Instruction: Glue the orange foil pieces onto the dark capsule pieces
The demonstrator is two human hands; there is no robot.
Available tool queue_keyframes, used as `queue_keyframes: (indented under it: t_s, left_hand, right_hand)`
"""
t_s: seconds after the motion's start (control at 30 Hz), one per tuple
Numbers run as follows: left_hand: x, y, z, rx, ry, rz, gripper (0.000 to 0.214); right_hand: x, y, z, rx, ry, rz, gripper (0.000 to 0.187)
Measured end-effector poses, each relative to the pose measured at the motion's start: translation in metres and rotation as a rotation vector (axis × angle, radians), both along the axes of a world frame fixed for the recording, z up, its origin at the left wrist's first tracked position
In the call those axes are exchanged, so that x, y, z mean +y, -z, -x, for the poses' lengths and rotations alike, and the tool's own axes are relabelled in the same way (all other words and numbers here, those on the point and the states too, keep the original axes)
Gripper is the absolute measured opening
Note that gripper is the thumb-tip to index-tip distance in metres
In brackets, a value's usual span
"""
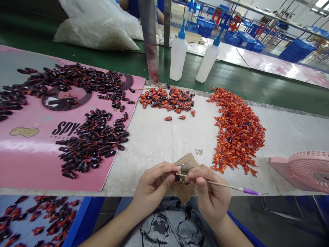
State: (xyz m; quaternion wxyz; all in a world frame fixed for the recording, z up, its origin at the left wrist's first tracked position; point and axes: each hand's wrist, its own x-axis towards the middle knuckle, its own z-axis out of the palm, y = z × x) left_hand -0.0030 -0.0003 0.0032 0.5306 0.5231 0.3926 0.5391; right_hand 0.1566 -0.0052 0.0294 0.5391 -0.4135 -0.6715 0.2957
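Note:
My left hand (156,185) pinches a small black piece with an orange edge (177,177) between thumb and fingertips. In my right hand (213,195) is a thin wooden stick (223,185) with a purple end; its tip touches or nearly touches the black piece. Below both hands lies a brown cardboard piece (184,196) with speckled residue. A heap of orange pieces (238,130) spreads to the right. Further back is a smaller group of orange and black pieces (168,99). Many black pieces (94,140) cover the pink mat (113,171) on the left.
Two white bottles with blue nozzles (178,56) stand behind a metal post (151,44). A plastic bag (100,29) sits at the back left. A pink fan (308,169) is at the right edge. A blue-rimmed bin (82,219) holding pieces stands at lower left.

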Motion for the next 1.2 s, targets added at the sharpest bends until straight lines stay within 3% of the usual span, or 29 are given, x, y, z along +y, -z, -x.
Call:
queue_keyframes:
  t_s: [1.2]
  left_hand:
    - [0.001,-0.0006,0.0001,0.002,-0.012,-0.024,0.015]
  right_hand:
    - [0.0008,-0.0012,0.0001,-0.006,-0.006,0.021,0.022]
